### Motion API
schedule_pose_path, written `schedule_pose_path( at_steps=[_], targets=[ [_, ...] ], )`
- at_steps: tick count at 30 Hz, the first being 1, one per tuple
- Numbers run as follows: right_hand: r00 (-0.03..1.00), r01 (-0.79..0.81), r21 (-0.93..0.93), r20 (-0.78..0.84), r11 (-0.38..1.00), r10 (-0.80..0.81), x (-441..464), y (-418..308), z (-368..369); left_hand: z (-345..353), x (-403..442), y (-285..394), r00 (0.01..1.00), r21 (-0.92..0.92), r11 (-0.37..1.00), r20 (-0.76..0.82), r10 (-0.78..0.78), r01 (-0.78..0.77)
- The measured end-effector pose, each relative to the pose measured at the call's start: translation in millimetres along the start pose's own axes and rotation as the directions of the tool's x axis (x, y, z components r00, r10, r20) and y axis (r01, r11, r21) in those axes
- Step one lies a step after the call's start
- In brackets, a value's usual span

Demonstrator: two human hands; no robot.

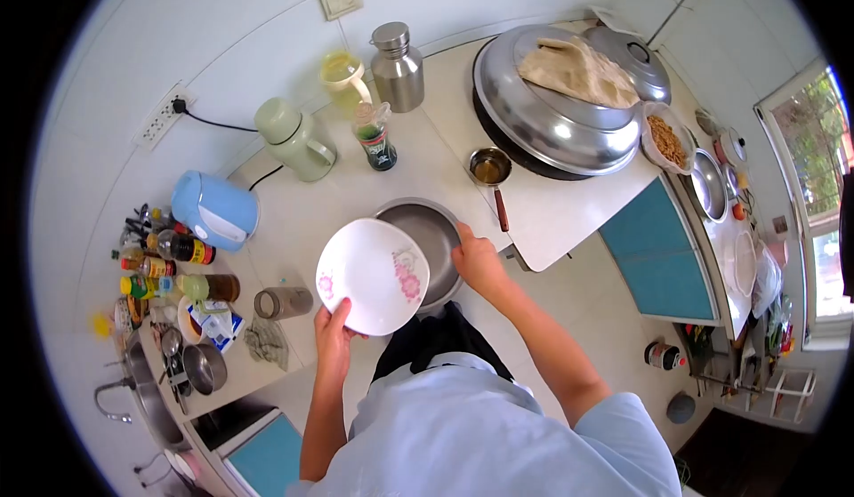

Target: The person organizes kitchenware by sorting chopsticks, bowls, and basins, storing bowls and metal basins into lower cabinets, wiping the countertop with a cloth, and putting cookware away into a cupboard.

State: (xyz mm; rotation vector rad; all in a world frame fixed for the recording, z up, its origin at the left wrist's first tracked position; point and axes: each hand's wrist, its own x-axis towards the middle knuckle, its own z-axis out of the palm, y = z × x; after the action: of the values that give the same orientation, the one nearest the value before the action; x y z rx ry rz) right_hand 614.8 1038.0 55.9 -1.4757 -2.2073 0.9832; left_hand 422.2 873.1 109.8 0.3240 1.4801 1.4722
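Observation:
A white plate with pink flowers [369,270] is in my left hand [334,337], the thumb over its near rim. Behind it, and partly covered by it, is a round grey metal basin [431,230] at the counter's front edge. My right hand [478,261] grips the basin's right rim, with fingers closed round it. No contents show in the plate or in the visible part of the basin. A small metal ladle-like pan with a wooden handle [491,168] lies on the counter beyond my right hand.
A large domed lid [560,97] with a beige cloth [578,70] covers the wok at right. Along the wall stand a steel bottle [398,70], a green thermos [295,137] and a blue kettle [213,210]. Sauce bottles [182,248] and a sink [156,390] are at left.

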Motion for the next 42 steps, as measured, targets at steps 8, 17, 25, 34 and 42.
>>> schedule_pose_path(
  at_steps=[8,17,25,34,42],
  targets=[
    [0.985,-0.071,0.070,-0.152,0.995,0.081,-5,15,-106,-1,-13,0,0.989,-0.002,0.996,-0.121,0.091,-0.092],
    [0.937,0.302,0.108,0.150,0.947,-0.316,-33,-68,-50,-20,-22,-80,0.987,-0.088,0.996,-0.157,-0.020,0.006],
    [0.861,0.347,0.209,0.317,0.914,-0.399,-101,-104,37,-98,-109,-107,0.958,-0.145,0.988,-0.273,-0.084,0.046],
    [0.788,0.191,0.180,0.558,0.965,-0.260,-198,-30,214,-242,-223,-179,0.854,-0.303,0.937,-0.428,-0.296,0.173],
    [0.822,0.476,-0.184,0.440,0.860,-0.361,-150,-51,365,-347,-281,-238,0.877,-0.301,0.934,-0.373,-0.303,0.194]
  ],
)
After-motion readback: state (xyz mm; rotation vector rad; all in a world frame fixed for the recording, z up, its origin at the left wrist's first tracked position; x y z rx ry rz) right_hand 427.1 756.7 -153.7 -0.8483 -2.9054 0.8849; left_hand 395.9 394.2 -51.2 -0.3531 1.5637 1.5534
